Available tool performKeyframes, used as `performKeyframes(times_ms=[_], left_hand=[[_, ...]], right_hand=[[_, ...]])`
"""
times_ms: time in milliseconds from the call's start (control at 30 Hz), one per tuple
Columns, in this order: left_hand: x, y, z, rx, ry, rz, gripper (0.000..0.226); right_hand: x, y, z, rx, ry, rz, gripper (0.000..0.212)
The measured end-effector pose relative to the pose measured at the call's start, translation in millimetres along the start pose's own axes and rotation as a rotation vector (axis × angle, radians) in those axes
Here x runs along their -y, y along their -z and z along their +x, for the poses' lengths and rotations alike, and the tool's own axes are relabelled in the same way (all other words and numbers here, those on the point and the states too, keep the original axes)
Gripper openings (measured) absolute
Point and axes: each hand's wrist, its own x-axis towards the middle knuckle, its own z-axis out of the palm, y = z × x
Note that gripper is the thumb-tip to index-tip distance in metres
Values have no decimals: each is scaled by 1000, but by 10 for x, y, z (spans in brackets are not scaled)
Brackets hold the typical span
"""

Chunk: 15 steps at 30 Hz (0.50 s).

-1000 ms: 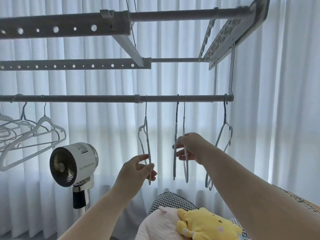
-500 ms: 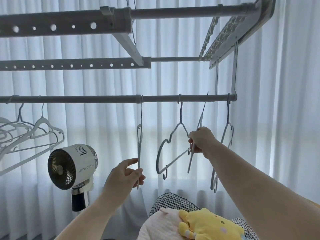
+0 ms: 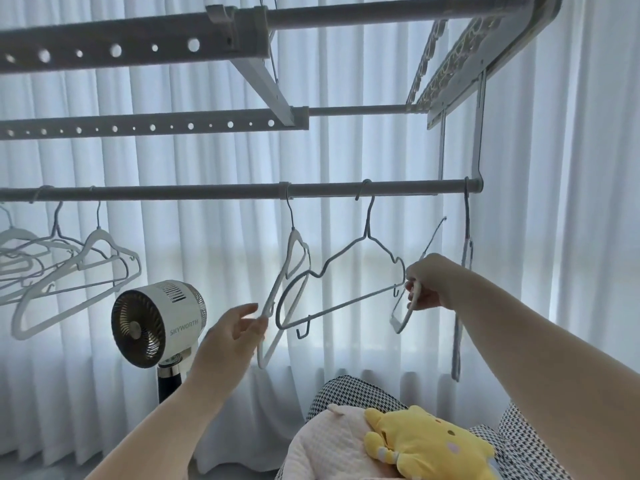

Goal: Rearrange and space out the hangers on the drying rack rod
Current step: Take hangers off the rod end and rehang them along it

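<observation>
Lying nearest, at six o'clock, a yellow plush toy (image 3: 422,445) is seen. A white hanger (image 3: 277,299) is touched by the spread left hand (image 3: 232,336); a detached hanger (image 3: 407,311) is gripped by the right hand (image 3: 429,285). Beyond, a grey hanger (image 3: 349,271) is hung from the rod (image 3: 207,192) at twelve o'clock.

The right hand (image 3: 427,282) grips a hanger (image 3: 403,317) off the rod (image 3: 207,192). The left hand (image 3: 230,336), fingers spread, touches a white hanger (image 3: 277,296).

yellow plush toy (image 3: 426,441), houndstooth cushion (image 3: 346,393)
</observation>
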Motion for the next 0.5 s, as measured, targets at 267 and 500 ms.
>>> performKeyframes(times_ms=[267, 500], left_hand=[[4, 36, -340, -278, -42, 77, 25], [53, 31, -794, -99, -148, 245, 34]], right_hand=[[-227, 315, -516, 278, -25, -264, 27], [-508, 559, -1022, 382, 66, -470, 41]])
